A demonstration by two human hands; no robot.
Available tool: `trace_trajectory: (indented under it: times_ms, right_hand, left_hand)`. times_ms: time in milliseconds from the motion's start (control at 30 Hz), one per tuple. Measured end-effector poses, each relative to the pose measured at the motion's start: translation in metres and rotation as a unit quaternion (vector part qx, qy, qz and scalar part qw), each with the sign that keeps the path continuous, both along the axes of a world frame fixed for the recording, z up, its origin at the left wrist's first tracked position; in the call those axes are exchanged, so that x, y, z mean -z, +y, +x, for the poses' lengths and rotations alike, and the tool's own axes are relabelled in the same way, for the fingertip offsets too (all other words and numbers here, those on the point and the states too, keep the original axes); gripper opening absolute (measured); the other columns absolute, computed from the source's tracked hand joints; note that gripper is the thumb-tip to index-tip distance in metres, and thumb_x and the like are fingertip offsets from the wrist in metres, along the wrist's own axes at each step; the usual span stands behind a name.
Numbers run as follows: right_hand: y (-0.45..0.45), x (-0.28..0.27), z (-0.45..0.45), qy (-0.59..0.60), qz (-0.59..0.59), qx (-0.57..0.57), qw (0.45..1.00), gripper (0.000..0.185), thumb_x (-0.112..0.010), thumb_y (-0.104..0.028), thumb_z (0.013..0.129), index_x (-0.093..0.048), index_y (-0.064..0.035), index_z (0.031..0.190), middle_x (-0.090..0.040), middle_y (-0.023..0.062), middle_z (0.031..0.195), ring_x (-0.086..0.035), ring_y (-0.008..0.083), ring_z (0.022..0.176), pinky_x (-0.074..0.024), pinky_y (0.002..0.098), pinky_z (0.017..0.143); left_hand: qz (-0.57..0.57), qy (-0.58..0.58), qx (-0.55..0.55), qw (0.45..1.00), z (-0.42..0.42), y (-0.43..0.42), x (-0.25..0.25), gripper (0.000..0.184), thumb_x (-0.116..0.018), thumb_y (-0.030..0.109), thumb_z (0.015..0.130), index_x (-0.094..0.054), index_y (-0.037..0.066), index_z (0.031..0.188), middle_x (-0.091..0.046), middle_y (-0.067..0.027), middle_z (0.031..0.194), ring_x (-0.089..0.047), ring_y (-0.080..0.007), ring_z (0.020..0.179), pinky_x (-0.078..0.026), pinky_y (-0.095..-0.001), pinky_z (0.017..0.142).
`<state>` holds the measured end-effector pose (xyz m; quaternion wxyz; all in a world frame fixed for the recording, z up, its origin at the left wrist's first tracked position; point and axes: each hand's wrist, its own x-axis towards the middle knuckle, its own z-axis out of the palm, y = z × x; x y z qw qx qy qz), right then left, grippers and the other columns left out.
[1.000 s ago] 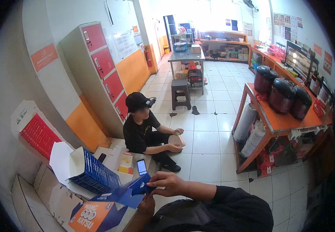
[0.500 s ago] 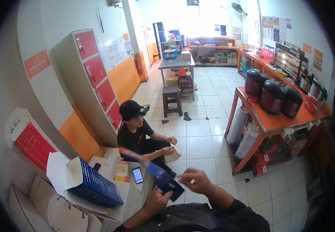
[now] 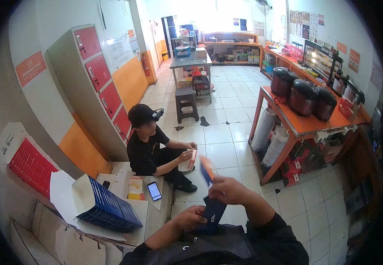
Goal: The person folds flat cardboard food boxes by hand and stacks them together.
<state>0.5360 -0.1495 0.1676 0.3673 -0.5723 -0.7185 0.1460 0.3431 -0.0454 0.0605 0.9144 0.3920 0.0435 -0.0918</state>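
A dark blue carton with an orange end (image 3: 214,212) is upright in front of my body, partly covered by my fingers. My left hand (image 3: 192,216) is closed on its lower left edge. Higher up, my right hand (image 3: 226,190) grips the same carton near its orange and white part. To the left, a stack of flat blue cartons (image 3: 112,210) lies in an open white box on the ledge. A phone with a lit screen (image 3: 154,191) and a yellow and white carton (image 3: 136,188) lie beside that stack.
A person in black (image 3: 149,150) sits on the floor at the ledge, holding a small carton. Red lockers (image 3: 98,73) stand behind. On the right, an orange table (image 3: 288,115) bears several rice cookers; a grey stool (image 3: 185,104) stands before a metal table (image 3: 187,62).
The blue carton has moved right and turned upright. My right hand, apart from it half a second ago, now grips it. The view has shifted, and the seated person's hands have moved slightly.
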Motion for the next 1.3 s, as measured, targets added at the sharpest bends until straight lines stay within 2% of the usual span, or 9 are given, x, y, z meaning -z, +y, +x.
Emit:
trace_trajectory:
  times_ms: [300, 433, 567, 700, 833, 967, 1100, 1200, 1300]
  right_hand:
    - [0.002, -0.008, -0.029, -0.086, -0.101, -0.227, 0.965, 0.011, -0.064, -0.007, 0.075, -0.065, -0.0078, 0.086, -0.054, 0.0084, 0.080, -0.058, 0.0252, 0.073, -0.0477, 0.0338, 0.065]
    - [-0.005, 0.005, 0.017, 0.154, -0.004, -0.022, 0.988, 0.005, -0.069, -0.008, 0.077, -0.066, -0.0041, 0.078, -0.059, 0.0054, 0.075, -0.056, 0.0129, 0.064, -0.0448, 0.0253, 0.059]
    - [0.004, 0.043, 0.040, 0.688, 0.007, 0.104, 0.719, 0.008, -0.061, -0.010, 0.084, -0.063, -0.0020, 0.085, -0.062, 0.0058, 0.079, -0.060, 0.0157, 0.071, -0.0485, 0.0271, 0.065]
    - [0.026, 0.105, 0.047, 0.563, 0.083, 0.141, 0.810, 0.028, -0.058, -0.016, 0.088, -0.054, -0.0047, 0.113, -0.061, 0.0103, 0.098, -0.060, 0.0197, 0.090, -0.0491, 0.0314, 0.078]
    - [0.038, 0.085, -0.018, 0.775, 0.069, -0.012, 0.629, 0.078, -0.065, -0.022, 0.084, -0.014, -0.0112, 0.143, -0.034, 0.0186, 0.138, -0.041, 0.0284, 0.123, -0.0401, 0.0462, 0.095]
    - [0.027, 0.081, -0.085, 0.263, -0.108, 0.037, 0.958, 0.108, -0.075, -0.023, 0.075, 0.006, -0.0058, 0.143, -0.009, 0.0185, 0.149, -0.017, 0.0342, 0.137, -0.0293, 0.0501, 0.104]
    - [0.035, 0.098, -0.086, 0.181, -0.070, 0.144, 0.970, 0.067, -0.056, -0.004, 0.086, -0.019, 0.0007, 0.142, -0.047, 0.0238, 0.128, -0.051, 0.0340, 0.115, -0.0438, 0.0348, 0.093]
    - [0.030, 0.105, -0.067, 0.429, -0.072, 0.124, 0.892, 0.032, -0.054, -0.007, 0.090, -0.048, 0.0059, 0.118, -0.063, 0.0165, 0.096, -0.063, 0.0268, 0.090, -0.0509, 0.0338, 0.079]
    - [0.022, 0.091, -0.057, 0.547, -0.042, 0.134, 0.825, 0.021, -0.059, -0.011, 0.089, -0.054, 0.0044, 0.102, -0.064, 0.0117, 0.090, -0.063, 0.0185, 0.078, -0.0510, 0.0295, 0.071]
  left_hand:
    - [0.268, -0.033, 0.009, 0.963, -0.036, 0.013, -0.004, 0.040, -0.066, 0.016, 0.080, -0.058, -0.003, 0.114, -0.062, -0.0117, 0.110, -0.057, -0.0184, 0.100, -0.042, -0.0322, 0.089]
    - [0.277, -0.196, -0.072, 0.938, -0.065, 0.076, 0.029, 0.061, -0.064, 0.046, 0.078, -0.059, -0.003, 0.114, -0.064, -0.0146, 0.104, -0.056, -0.0240, 0.103, -0.040, -0.0352, 0.092]
    - [0.103, -0.352, -0.143, 0.919, -0.081, 0.073, 0.003, 0.072, -0.070, 0.045, 0.072, -0.052, -0.005, 0.121, -0.055, -0.0155, 0.121, -0.049, -0.0268, 0.114, -0.036, -0.0392, 0.096]
    - [0.240, -0.191, -0.271, 0.912, -0.075, 0.054, 0.001, 0.070, -0.074, 0.025, 0.075, -0.039, -0.001, 0.130, -0.039, -0.0119, 0.137, -0.039, -0.0243, 0.124, -0.033, -0.0377, 0.100]
    - [0.302, -0.068, -0.450, 0.837, -0.040, 0.033, 0.011, 0.047, -0.061, 0.009, 0.086, -0.041, 0.000, 0.127, -0.049, -0.0111, 0.127, -0.049, -0.0236, 0.114, -0.040, -0.0356, 0.096]
    - [0.358, -0.043, -0.437, 0.824, -0.036, 0.021, -0.015, 0.035, -0.057, 0.004, 0.086, -0.048, -0.003, 0.119, -0.057, -0.0126, 0.116, -0.056, -0.0252, 0.106, -0.043, -0.0366, 0.093]
    - [0.018, 0.023, -0.425, 0.905, -0.024, 0.019, -0.019, 0.032, -0.061, 0.000, 0.082, -0.052, -0.004, 0.112, -0.061, -0.0131, 0.106, -0.060, -0.0245, 0.098, -0.047, -0.0362, 0.088]
    - [0.481, 0.058, -0.471, 0.737, -0.030, 0.026, -0.008, 0.034, -0.065, 0.004, 0.081, -0.052, -0.003, 0.112, -0.062, -0.0125, 0.099, -0.062, -0.0231, 0.089, -0.049, -0.0362, 0.084]
    - [0.355, 0.066, -0.533, 0.765, -0.031, 0.027, -0.018, 0.040, -0.067, 0.013, 0.081, -0.050, -0.001, 0.115, -0.063, -0.0103, 0.097, -0.063, -0.0212, 0.084, -0.048, -0.0340, 0.085]
